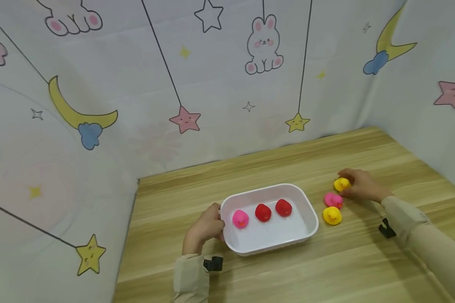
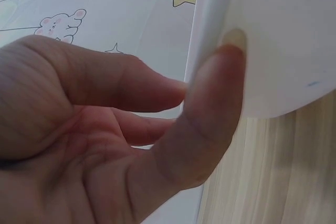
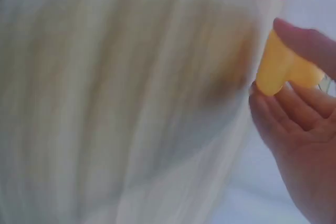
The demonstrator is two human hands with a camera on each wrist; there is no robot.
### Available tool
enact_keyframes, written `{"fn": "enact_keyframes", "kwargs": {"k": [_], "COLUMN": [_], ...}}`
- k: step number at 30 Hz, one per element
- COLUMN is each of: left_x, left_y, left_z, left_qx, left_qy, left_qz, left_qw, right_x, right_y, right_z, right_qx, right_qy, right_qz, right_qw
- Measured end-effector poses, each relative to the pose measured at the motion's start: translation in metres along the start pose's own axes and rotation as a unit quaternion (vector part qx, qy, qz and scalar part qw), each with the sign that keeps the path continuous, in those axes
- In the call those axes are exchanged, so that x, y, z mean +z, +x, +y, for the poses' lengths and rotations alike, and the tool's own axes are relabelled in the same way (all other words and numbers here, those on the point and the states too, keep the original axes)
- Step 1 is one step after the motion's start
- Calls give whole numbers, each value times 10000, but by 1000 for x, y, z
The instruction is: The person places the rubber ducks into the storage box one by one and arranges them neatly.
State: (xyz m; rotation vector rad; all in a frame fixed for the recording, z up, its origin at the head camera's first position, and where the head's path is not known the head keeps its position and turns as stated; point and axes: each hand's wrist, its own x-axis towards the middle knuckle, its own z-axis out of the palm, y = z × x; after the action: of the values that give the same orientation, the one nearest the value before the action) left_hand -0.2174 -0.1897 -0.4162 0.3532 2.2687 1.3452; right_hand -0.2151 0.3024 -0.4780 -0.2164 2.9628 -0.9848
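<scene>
My left hand [image 1: 206, 225] holds the left end of a white plastic tub [image 1: 265, 240], its thumb and fingers at the rim. Close up in the left wrist view, the fingers [image 2: 212, 93] press the tub wall [image 2: 289, 40]. Inside the tub sit a pink rubber duck [image 1: 240, 219] and two red rubber ducks [image 1: 263, 213]. To the right of the tub, my right hand [image 1: 365, 186] pinches a yellow rubber duck [image 1: 341, 184] between thumb and fingers, also seen in the right wrist view. A pink duck [image 1: 333, 200] and another yellow duck [image 1: 331, 215] lie just in front of it.
Everything stands on a wood-grain table [image 1: 167, 189]. A pale curtain [image 1: 220, 84] printed with stars, moons and rabbits rises along the back and both sides. Black clips [image 1: 213, 264] are on both wrists.
</scene>
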Motion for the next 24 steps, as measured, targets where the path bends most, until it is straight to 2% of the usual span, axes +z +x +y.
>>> {"fn": "enact_keyframes", "kwargs": {"k": [4, 8, 10, 19, 24], "left_x": [-3, -6, -6, -6, -10], "left_y": [-1, -3, -4, -6, -4], "left_z": [-1, -3, -4, -6, -4], "left_qx": [-36, -66, -90, -40, -20], "left_qy": [-78, -60, -40, -66, 20], "left_qz": [30, 90, 112, -56, 11], "left_qw": [10000, 9999, 9999, 10000, 10000], "right_x": [-7, -14, -17, -20, -21], "right_y": [9, 16, 19, 11, 13], "right_z": [-7, -21, -30, -65, -88], "right_qx": [135, 233, 177, 99, 66], "right_qy": [730, 1575, 1775, 2141, 2145], "right_qz": [5, 36, 43, 28, 75], "right_qw": [9972, 9872, 9840, 9768, 9767]}}
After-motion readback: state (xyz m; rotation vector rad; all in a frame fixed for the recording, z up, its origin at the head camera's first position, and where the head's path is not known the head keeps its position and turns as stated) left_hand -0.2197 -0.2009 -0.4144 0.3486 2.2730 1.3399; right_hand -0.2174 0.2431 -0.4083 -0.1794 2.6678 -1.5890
